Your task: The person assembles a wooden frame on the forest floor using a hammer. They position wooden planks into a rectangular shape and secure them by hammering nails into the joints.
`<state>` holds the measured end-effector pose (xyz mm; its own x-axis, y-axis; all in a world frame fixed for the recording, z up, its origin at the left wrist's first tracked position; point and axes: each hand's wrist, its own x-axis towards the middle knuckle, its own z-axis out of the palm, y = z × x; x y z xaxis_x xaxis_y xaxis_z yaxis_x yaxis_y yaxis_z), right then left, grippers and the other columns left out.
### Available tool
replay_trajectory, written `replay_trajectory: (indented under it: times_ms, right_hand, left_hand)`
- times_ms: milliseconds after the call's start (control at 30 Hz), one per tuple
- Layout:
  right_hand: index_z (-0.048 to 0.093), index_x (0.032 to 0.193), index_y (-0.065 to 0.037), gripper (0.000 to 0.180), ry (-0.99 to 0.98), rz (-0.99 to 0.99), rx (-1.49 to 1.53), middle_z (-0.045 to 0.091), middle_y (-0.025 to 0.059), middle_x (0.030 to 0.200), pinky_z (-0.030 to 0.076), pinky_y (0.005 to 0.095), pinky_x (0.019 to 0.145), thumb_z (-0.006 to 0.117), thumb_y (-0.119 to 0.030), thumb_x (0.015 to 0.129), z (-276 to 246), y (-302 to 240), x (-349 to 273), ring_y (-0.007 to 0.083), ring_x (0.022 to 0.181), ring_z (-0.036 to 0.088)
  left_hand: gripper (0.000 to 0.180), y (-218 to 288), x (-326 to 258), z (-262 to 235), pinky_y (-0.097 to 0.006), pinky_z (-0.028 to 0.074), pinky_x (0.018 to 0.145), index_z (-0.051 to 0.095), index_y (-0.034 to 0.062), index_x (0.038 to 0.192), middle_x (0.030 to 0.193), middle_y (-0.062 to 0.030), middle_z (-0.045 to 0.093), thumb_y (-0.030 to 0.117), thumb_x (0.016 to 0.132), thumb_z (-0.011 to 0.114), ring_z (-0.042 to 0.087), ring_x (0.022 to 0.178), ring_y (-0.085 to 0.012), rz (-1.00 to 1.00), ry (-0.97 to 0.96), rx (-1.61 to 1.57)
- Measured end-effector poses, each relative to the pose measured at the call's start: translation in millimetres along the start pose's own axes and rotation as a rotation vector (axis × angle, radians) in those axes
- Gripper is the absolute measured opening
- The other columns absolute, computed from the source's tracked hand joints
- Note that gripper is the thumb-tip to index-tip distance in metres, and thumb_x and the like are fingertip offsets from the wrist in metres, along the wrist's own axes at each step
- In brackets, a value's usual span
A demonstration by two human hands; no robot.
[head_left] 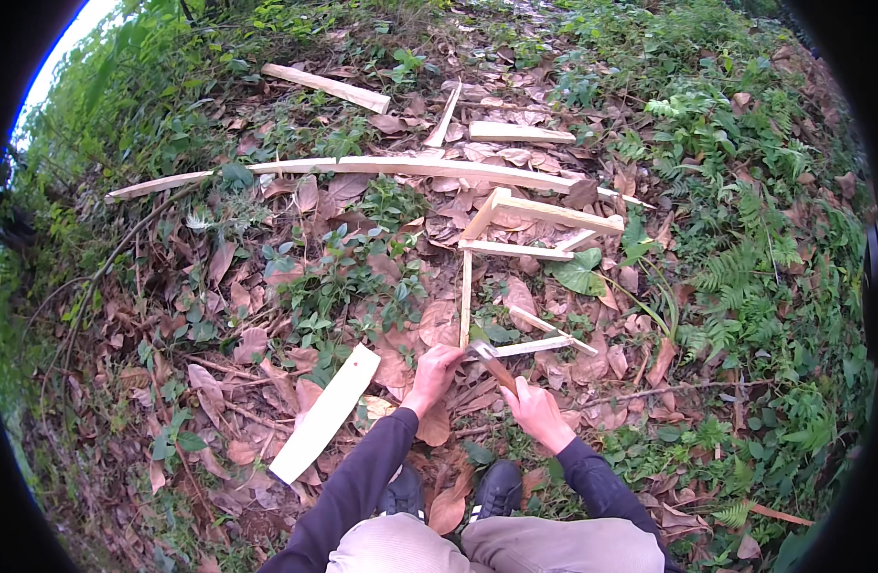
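A wooden frame of pale strips [466, 296] stands among the leaves ahead of me. At its near left corner my left hand [433, 378] is closed, its fingertips gripping the wood; whether a nail is also between them is too small to tell. My right hand [539, 413] is wrapped round the brown handle of a hammer [500, 371]. The hammer's metal head is right at that corner, just beside my left fingertips. From this corner a short near strip [533, 346] runs to the right, and another thin strip [554, 330] crosses it at an angle.
A wide pale board [326, 414] lies left of my left hand. Beyond the frame stretches a long wooden strip [401, 165], with loose pieces [329, 87] and a short block [521, 133] farther off. Dry leaves, twigs and green plants [745, 277] cover the ground. My shoes [497, 489] are close below.
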<state>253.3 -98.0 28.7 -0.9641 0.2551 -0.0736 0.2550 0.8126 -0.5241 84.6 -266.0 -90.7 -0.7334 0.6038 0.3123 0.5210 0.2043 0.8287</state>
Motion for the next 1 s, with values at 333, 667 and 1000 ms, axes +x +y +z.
replay_trajectory:
  times_ms: [333,667,1000]
  right_hand:
    - [0.051,0.095,0.000,0.028,0.035,-0.014,-0.020,0.063,0.0237,0.068,0.051,0.0508,0.052,0.063,-0.025,0.100,-4,0,-5,0.0442,0.062,0.065]
    - [0.052,0.098,0.001,0.028,0.074,-0.018,0.020,0.062,0.0238,0.067,0.051,0.0506,0.051,0.064,-0.023,0.099,-2,-4,-1,0.0446,0.062,0.064]
    - [0.051,0.098,0.002,0.028,0.141,0.002,0.060,0.063,0.0244,0.065,0.051,0.0508,0.050,0.061,-0.024,0.101,-3,-3,-7,0.0435,0.061,0.066]
  left_hand:
    - [0.017,7,2,-2,-0.039,0.057,0.081,0.075,0.0044,0.102,0.096,-0.0110,0.074,0.004,0.085,0.073,0.070,0.090,-0.0290,0.011,-0.012,0.014]
    - [0.016,7,4,-2,-0.039,0.056,0.078,0.075,0.0048,0.098,0.094,-0.0108,0.075,0.003,0.082,0.074,0.070,0.088,-0.0290,0.026,0.001,0.016]
    - [0.018,6,6,-1,-0.039,0.057,0.078,0.076,0.0052,0.099,0.094,-0.0107,0.075,0.004,0.082,0.075,0.071,0.088,-0.0289,0.035,-0.006,0.025]
